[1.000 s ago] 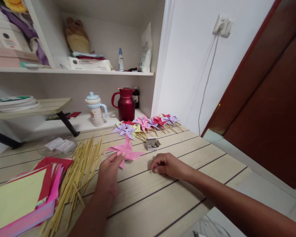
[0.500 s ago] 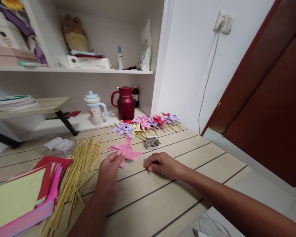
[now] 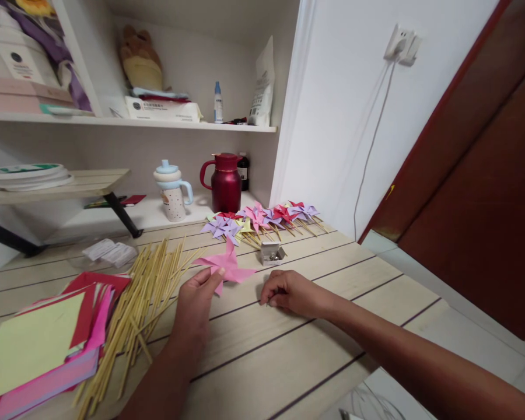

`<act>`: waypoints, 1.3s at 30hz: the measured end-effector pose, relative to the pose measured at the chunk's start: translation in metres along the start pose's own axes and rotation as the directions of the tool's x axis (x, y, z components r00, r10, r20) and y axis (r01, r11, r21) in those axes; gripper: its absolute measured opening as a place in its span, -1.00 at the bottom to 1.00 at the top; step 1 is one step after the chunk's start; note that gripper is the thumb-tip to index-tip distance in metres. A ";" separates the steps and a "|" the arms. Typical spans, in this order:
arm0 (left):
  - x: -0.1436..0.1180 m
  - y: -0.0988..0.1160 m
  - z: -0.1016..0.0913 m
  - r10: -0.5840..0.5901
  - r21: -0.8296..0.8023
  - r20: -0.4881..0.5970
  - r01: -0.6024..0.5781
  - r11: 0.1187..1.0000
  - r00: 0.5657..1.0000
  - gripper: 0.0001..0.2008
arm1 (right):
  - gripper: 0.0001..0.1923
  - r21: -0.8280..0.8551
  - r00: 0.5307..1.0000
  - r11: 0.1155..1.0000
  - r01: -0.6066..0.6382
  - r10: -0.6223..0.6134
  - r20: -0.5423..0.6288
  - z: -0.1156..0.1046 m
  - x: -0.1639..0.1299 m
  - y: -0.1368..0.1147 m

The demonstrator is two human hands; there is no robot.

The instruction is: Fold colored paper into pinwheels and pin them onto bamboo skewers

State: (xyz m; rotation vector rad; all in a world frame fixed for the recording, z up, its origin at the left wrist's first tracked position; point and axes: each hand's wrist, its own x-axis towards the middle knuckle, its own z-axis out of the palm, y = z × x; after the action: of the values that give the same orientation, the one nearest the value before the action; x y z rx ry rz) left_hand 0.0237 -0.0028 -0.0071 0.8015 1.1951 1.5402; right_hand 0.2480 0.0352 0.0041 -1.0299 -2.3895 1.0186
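A pink paper pinwheel (image 3: 230, 269) with pointed blades is pinched between the thumb and fingers of my left hand (image 3: 196, 300), just above the table. To its right, my right hand (image 3: 295, 294) rests low over the wood, its fingertips drawn together. Whatever lies in that pinch is too small to make out. Just beyond my right hand stands a small open box (image 3: 272, 254) with tiny shiny metal pieces inside. Further back lie several finished pinwheels (image 3: 256, 216) in purple, pink, red and yellow, on thin sticks.
Thin wooden sticks (image 3: 144, 297) spread in a pile left of my left hand. Beside them is a stack of coloured paper (image 3: 37, 335). A pale cup (image 3: 173, 195) and a red jug (image 3: 226, 184) stand at the back, under a white shelf (image 3: 157, 123).
The whole view has shifted slightly. My left hand still holds the pink pinwheel, and my right hand keeps nearly the same place and pinched shape.
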 end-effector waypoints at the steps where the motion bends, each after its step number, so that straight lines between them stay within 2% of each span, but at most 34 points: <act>1: 0.000 0.000 0.000 0.000 0.002 0.002 0.000 1.000 1.000 -0.67 | -0.70 0.006 1.000 1.000 -0.002 0.002 0.010 0.000 0.001 0.000; 13: -0.001 0.000 0.001 -0.005 0.008 -0.020 0.005 1.000 1.000 -0.66 | -0.85 0.100 0.997 0.992 -0.076 0.078 -0.022 0.006 -0.004 0.008; 24: -0.001 0.001 0.001 0.001 0.015 -0.029 0.000 1.000 1.000 -0.64 | -0.89 0.165 0.989 0.980 -0.111 0.126 -0.080 0.006 -0.007 0.009; 39: 0.000 -0.003 0.000 0.013 0.023 -0.026 -0.013 1.000 1.000 -0.68 | -0.94 0.218 0.983 0.966 -0.135 0.158 -0.090 0.010 -0.009 0.008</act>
State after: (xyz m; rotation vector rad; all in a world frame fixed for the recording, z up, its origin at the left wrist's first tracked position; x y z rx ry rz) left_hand 0.0249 -0.0024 -0.0096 0.8079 1.2313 1.5544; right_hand 0.2529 0.0277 -0.0091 -1.1639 -2.0924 1.2080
